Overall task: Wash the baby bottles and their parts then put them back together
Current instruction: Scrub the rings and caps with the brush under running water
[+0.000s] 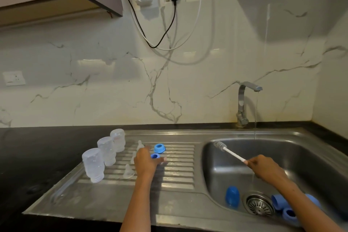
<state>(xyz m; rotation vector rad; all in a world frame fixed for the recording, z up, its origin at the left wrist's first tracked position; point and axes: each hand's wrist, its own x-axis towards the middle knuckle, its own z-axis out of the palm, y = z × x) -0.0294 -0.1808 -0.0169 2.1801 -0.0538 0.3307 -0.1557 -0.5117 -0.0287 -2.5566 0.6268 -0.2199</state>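
Both hands were out over the steel sink unit: the left hand reached across the ribbed drainboard with its fingers lying on a blue screw ring, though I could not tell whether it pinched the ring or only touched it, while the right hand was closed round the end of a thin white bottle brush, bristle head raised over the basin. Three clear bottles stood upside down in a row along the left of the drainboard, a second blue ring lay just behind the first, and a few clear silicone teats sat near the left wrist. Down in the basin, round the drain strainer, lay blue caps and another ring or two, not yet brought out. A thin stream ran from the tap. Everything looked light, and being wet, probably slick. The rings seemed stiff enough to take by the rim between thumb and fingertips; the teats I judged soft and floppy, best lifted by the broad base, not the tip. The bottles looked like thin plastic, unlikely to break, easily tipped, and safest gripped round the body.
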